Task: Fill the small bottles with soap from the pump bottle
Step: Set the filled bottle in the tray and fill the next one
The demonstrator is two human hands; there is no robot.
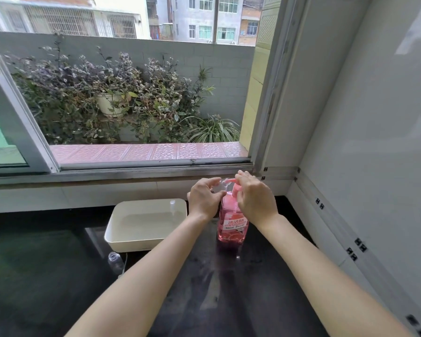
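A pink pump bottle (232,224) of soap stands upright on the dark counter, right of a tray. My right hand (254,199) rests on top of its pink pump head. My left hand (204,199) holds a small clear bottle (218,187) up at the pump's spout. Another small clear bottle (116,260) lies on the counter in front of the tray. A small clear piece (172,206) stands at the tray's far right.
A white rectangular tray (122,237) sits on the dark glossy counter (46,276) below an open window. A white tiled wall (374,142) closes the right side. The window sill (144,177) runs just behind my hands.
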